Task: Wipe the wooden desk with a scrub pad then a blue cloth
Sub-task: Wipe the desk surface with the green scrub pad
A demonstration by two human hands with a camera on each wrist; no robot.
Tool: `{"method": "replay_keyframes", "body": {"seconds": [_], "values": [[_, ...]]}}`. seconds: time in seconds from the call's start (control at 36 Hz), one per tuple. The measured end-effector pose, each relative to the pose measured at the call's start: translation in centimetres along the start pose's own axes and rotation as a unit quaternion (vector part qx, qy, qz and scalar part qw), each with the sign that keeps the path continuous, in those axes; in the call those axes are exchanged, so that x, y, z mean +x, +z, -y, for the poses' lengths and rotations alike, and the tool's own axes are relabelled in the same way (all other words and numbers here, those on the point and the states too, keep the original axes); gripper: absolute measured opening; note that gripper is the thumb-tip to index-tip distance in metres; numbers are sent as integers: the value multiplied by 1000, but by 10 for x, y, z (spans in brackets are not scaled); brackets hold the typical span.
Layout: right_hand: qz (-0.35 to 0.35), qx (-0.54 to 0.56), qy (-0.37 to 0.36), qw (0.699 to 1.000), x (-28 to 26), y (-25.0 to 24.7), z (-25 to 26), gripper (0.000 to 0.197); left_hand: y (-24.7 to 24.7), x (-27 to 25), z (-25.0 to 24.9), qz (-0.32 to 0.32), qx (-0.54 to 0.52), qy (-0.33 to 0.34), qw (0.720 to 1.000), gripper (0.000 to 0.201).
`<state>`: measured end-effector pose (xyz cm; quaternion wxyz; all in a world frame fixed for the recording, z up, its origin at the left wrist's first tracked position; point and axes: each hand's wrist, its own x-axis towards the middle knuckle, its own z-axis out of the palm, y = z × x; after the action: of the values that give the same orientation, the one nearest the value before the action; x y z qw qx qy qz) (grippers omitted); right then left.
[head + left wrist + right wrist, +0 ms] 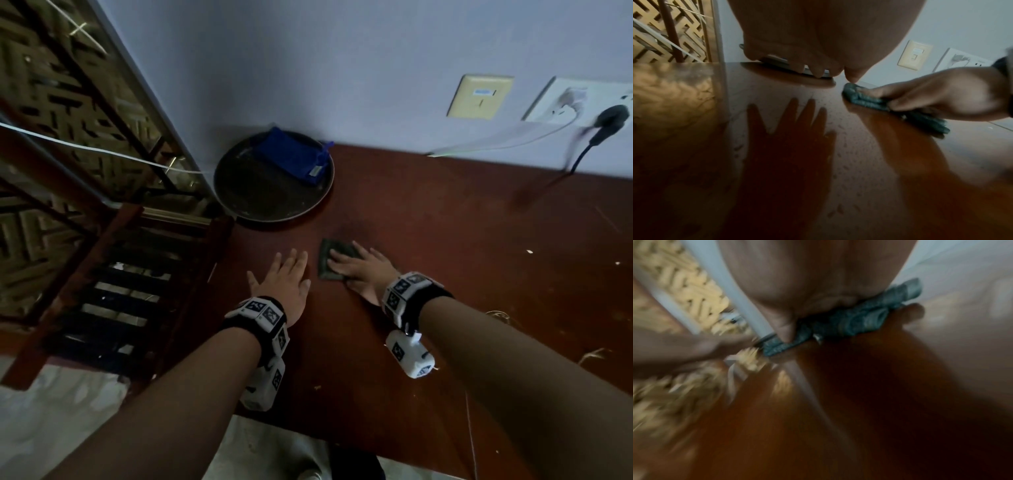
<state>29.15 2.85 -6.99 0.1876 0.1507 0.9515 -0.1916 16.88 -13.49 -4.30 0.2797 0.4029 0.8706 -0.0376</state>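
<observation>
A dark green scrub pad (334,247) lies on the reddish wooden desk (445,222) near its left end. My right hand (363,269) presses flat on the scrub pad (861,99) with straight fingers, and the pad (859,318) bunches under the palm. Beside it my left hand (284,277) is spread open just above the desk and holds nothing; its shadow falls on the wood. The folded blue cloth (291,156) rests in a dark round tray (260,202) at the back left corner, beyond both hands.
The desk's left edge runs just left of my left hand, with a wooden lattice screen (68,102) past it. On the wall behind are a beige plate (479,97) and a white socket (575,99) with a black plug (609,118). Specks lie on the right part of the desk.
</observation>
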Motion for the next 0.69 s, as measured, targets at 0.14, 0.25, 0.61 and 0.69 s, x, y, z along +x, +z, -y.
{"method": "replay_keyframes", "body": {"seconds": [0.14, 0.25, 0.61, 0.69], "values": [[54, -12, -87, 995, -38, 14, 4, 59, -1, 1, -9, 8, 3, 16, 1000, 55], [75, -14, -116, 990, -78, 20, 3, 59, 1, -3, -18, 18, 12, 37, 999, 54], [-153, 301, 111, 934, -119, 11, -53, 67, 11, -14, -44, 45, 52, 76, 995, 54], [-225, 285, 169, 916, -113, 7, -77, 64, 18, -15, -40, 53, 56, 74, 994, 54]]}}
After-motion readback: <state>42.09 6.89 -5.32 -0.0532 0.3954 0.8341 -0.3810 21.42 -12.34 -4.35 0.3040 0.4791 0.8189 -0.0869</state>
